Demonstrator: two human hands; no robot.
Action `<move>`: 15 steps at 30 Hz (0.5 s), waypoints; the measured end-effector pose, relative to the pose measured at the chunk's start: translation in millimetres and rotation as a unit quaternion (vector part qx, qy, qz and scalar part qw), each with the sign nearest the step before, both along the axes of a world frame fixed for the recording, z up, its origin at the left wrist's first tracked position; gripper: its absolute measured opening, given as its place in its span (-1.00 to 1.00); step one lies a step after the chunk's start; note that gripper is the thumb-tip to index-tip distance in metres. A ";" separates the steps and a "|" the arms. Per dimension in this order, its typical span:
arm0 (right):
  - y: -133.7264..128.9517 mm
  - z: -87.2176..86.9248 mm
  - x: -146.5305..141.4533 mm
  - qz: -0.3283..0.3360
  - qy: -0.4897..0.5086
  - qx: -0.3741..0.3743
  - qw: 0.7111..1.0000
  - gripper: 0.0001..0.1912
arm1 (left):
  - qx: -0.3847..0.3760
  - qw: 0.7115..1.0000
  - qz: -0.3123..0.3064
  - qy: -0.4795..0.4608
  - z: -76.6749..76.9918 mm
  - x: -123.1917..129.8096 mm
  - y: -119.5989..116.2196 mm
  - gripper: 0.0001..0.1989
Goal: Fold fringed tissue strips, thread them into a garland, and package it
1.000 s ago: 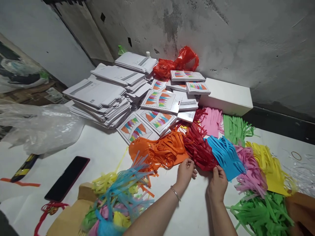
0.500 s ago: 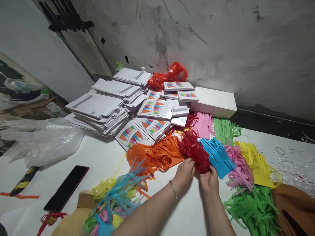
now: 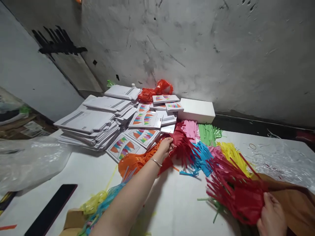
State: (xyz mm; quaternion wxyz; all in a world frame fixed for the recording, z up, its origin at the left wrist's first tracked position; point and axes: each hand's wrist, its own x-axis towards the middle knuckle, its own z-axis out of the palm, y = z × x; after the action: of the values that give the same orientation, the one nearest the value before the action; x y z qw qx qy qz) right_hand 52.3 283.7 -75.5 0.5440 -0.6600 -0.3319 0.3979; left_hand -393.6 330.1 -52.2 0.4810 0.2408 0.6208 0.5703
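Observation:
My left hand (image 3: 165,148), with a bracelet at the wrist, pinches the edge of a red tissue-paper fringe (image 3: 183,144) in the middle of the table. Off to the right, my right hand (image 3: 272,213) grips the uncut end of another red tissue-paper fringe (image 3: 246,196). Its strips fan out to the left, over part of a green fringe (image 3: 216,206). An orange fringe (image 3: 135,164) lies beside my left hand. Blue (image 3: 203,154), pink (image 3: 215,152) and yellow (image 3: 232,154) fringes lie between my hands.
Stacks of white flat packages (image 3: 86,121) and printed packs (image 3: 145,119) stand at the back left, near a white box (image 3: 197,109). A phone (image 3: 52,208) and clear plastic bag (image 3: 34,160) lie left. Clear strips (image 3: 283,167) and brown cloth (image 3: 290,200) lie right.
My hands, close together on the red fringe before, have moved apart. My right hand has carried a red fringe to the right, while my left has shifted up and left. The camera view has shifted too.

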 end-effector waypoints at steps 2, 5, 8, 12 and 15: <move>-23.0 -5.6 19.9 0.032 -0.015 -0.057 0.998 -0.49 | 0.021 0.997 0.000 0.076 19.2 0.0 10.9 -0.75; -59.1 -15.5 33.8 0.113 0.011 -0.094 0.989 -0.40 | 0.043 0.977 -0.030 0.208 43.1 8.8 15.7 -0.81; -89.8 -25.1 35.2 0.225 0.032 -0.102 0.968 -0.21 | 0.052 0.943 -0.080 0.319 56.3 23.5 3.8 -0.83; -117.1 -30.6 22.1 0.341 -0.019 -0.070 0.937 -0.12 | 0.048 0.892 -0.170 0.417 60.4 57.3 -38.7 -0.70; -134.3 -20.5 -0.8 0.401 -0.136 -0.017 0.906 -0.17 | 0.074 0.848 -0.279 0.444 59.5 103.8 -93.9 -0.31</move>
State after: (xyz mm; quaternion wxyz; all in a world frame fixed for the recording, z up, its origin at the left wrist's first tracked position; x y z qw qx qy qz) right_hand 51.5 149.4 -96.0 0.2767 -0.5287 -0.6323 0.4942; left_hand -289.9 236.2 7.2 0.2737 0.6664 0.6308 0.2883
